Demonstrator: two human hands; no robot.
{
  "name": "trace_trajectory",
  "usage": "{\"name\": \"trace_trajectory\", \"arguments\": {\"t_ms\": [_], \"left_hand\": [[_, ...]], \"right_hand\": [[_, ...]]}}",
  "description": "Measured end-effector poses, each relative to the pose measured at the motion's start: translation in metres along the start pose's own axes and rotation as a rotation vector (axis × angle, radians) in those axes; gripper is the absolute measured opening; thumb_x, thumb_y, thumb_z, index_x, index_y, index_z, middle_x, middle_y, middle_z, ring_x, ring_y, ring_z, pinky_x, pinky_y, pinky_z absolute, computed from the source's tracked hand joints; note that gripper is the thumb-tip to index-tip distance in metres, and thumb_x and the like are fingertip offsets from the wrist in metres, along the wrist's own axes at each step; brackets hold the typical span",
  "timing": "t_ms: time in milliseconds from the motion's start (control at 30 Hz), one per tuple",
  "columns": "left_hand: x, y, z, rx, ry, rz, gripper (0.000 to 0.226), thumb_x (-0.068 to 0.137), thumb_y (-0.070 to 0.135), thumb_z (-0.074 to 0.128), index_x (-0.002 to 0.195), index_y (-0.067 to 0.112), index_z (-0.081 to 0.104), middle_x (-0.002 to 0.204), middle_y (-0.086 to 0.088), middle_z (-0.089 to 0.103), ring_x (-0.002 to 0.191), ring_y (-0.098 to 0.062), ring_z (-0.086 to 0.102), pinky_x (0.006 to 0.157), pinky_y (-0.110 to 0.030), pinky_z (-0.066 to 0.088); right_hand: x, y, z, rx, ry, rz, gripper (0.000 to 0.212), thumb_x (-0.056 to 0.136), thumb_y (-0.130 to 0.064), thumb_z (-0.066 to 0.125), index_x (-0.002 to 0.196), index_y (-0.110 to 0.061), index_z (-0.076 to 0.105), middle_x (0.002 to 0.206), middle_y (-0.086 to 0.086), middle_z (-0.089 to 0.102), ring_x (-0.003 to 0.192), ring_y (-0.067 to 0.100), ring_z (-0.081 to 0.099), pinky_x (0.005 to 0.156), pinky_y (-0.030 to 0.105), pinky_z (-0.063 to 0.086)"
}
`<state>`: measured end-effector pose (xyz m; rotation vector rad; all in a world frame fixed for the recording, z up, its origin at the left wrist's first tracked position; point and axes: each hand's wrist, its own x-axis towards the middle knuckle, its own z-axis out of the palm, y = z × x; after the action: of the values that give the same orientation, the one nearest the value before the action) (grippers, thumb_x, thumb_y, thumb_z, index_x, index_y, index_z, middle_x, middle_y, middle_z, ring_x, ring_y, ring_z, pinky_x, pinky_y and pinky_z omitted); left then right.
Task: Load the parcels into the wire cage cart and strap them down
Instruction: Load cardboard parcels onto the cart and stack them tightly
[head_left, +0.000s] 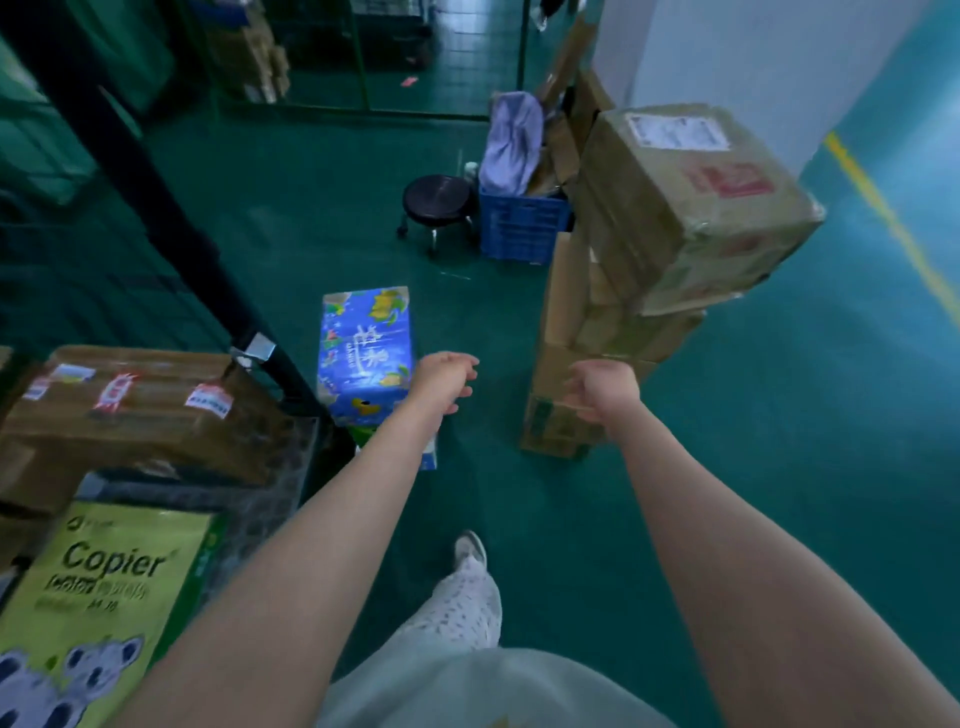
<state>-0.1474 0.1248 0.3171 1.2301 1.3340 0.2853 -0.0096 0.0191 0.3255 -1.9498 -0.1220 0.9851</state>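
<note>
- Parcels (649, 291) of brown cardboard stand in an uneven stack on the floor, right of centre and well apart from the cart; their edges are dented and the tape is wrinkled
- The top parcel (691, 192) sits skewed and overhangs the boxes below toward the right, with a white label and a red printed patch on its upper face
- A blue parcel (366, 353), printed with yellow fruit and white lettering, lies alone on the floor between the stack and the cart, just beside the cart's corner
- The wire cage cart (171, 223) fills the left side: a black frame post slants up across the view and dark mesh runs along the near side
- In the cart lies a brown parcel (130, 405) with red-and-white stickers on its taped top; nearer the camera is a yellow-green Copier box (104, 597) printed with cartoon animals
- The left hand (449, 376) reaches forward, empty, with fingers loosely parted, at the right edge of the blue parcel; whether it touches cannot be told
- The right hand (600, 387) reaches out in front of the lower stack, empty, with fingers apart and relaxed; contact with the cardboard cannot be told
- The floor (519, 519) is smooth and green, with a yellow line (883, 218) painted along the far right
- One pale shoe (470, 548) and a patterned trouser leg show between the arms
- Behind stand a black stool (439, 200) on castors and a blue crate (522, 223) with a pale cloth (511, 140) draped over it
- A white pillar (727, 52) rises behind the stack, and blurred green-framed shelving stands farther back
</note>
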Motion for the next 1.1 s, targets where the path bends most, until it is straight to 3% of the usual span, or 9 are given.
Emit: {"name": "trace_trajectory", "arguments": {"t_ms": [167, 300, 400, 500, 600, 733, 833, 967, 1100], "left_hand": [[0.043, 0.066, 0.047, 0.005, -0.056, 0.059, 0.022, 0.095, 0.018, 0.040, 0.083, 0.025, 0.056, 0.094, 0.004, 0.057, 0.068, -0.009, 0.053, 0.059, -0.025, 0.038], [0.069, 0.115, 0.088, -0.015, -0.123, 0.050, 0.014, 0.096, 0.023, 0.042, 0.106, 0.018, 0.051, 0.100, 0.001, 0.055, 0.074, -0.011, 0.052, 0.062, -0.028, 0.040], [0.081, 0.142, 0.116, -0.002, -0.177, 0.074, 0.030, 0.097, 0.028, 0.039, 0.123, 0.014, 0.046, 0.095, 0.000, 0.052, 0.086, -0.018, 0.053, 0.074, -0.032, 0.041], [0.089, 0.164, 0.140, 0.010, -0.184, 0.063, 0.048, 0.094, 0.035, 0.041, 0.137, 0.013, 0.039, 0.122, -0.004, 0.052, 0.108, -0.025, 0.053, 0.084, -0.033, 0.040], [0.094, 0.177, 0.157, -0.027, -0.189, 0.031, 0.059, 0.092, 0.043, 0.045, 0.142, 0.015, 0.031, 0.124, -0.004, 0.048, 0.104, -0.023, 0.052, 0.085, -0.034, 0.042], [0.100, 0.189, 0.182, -0.089, -0.215, -0.006, 0.079, 0.080, 0.060, 0.048, 0.146, 0.021, 0.026, 0.142, -0.006, 0.039, 0.120, -0.029, 0.045, 0.100, -0.043, 0.039], [0.103, 0.190, 0.195, -0.197, -0.199, -0.051, 0.080, 0.081, 0.064, 0.050, 0.145, 0.020, 0.030, 0.142, -0.011, 0.041, 0.124, -0.031, 0.044, 0.105, -0.048, 0.036], [0.084, 0.187, 0.222, -0.420, -0.326, -0.055, 0.083, 0.078, 0.081, 0.031, 0.132, 0.022, 0.052, 0.124, -0.009, 0.059, 0.103, -0.025, 0.058, 0.088, -0.040, 0.047], [0.074, 0.196, 0.224, -0.569, -0.298, 0.032, 0.078, 0.084, 0.078, 0.016, 0.122, 0.025, 0.059, 0.119, -0.008, 0.063, 0.097, -0.024, 0.059, 0.079, -0.039, 0.047]], "right_hand": [[0.042, -0.069, -0.041, -0.070, 0.241, -0.307, 0.023, 0.091, -0.015, 0.047, 0.099, -0.015, 0.068, 0.094, 0.007, 0.069, 0.082, 0.025, 0.065, 0.081, 0.040, 0.056], [0.062, -0.117, -0.068, -0.064, 0.400, -0.421, 0.020, 0.083, -0.017, 0.050, 0.071, -0.023, 0.065, 0.080, 0.003, 0.070, 0.080, 0.026, 0.065, 0.076, 0.038, 0.054], [0.073, -0.141, -0.090, -0.036, 0.520, -0.474, 0.019, 0.087, -0.016, 0.049, 0.077, -0.016, 0.066, 0.077, 0.000, 0.065, 0.077, 0.017, 0.058, 0.067, 0.024, 0.042], [0.090, -0.158, -0.114, -0.045, 0.638, -0.498, 0.016, 0.090, -0.018, 0.048, 0.084, -0.019, 0.062, 0.082, -0.005, 0.063, 0.076, 0.010, 0.055, 0.063, 0.014, 0.038], [0.112, -0.167, -0.140, -0.193, 0.745, -0.471, 0.023, 0.090, -0.020, 0.047, 0.109, -0.017, 0.060, 0.116, 0.001, 0.056, 0.110, 0.019, 0.050, 0.091, 0.028, 0.040], [0.153, -0.167, -0.181, -0.421, 0.678, -0.203, 0.053, 0.093, -0.035, 0.044, 0.139, -0.011, 0.037, 0.144, 0.012, 0.034, 0.134, 0.030, 0.029, 0.108, 0.044, 0.024], [0.176, -0.167, -0.196, -0.387, 0.446, -0.064, 0.063, 0.089, -0.051, 0.038, 0.131, -0.004, 0.046, 0.134, 0.018, 0.049, 0.124, 0.036, 0.043, 0.101, 0.044, 0.036], [0.189, -0.186, -0.204, -0.390, 0.335, -0.215, 0.051, 0.093, -0.042, 0.040, 0.120, -0.002, 0.053, 0.113, 0.015, 0.059, 0.102, 0.033, 0.054, 0.074, 0.031, 0.040], [0.187, -0.219, -0.194, -0.459, 0.350, -0.423, 0.045, 0.093, -0.039, 0.042, 0.119, -0.003, 0.050, 0.117, 0.016, 0.058, 0.109, 0.035, 0.054, 0.090, 0.040, 0.045]]}}
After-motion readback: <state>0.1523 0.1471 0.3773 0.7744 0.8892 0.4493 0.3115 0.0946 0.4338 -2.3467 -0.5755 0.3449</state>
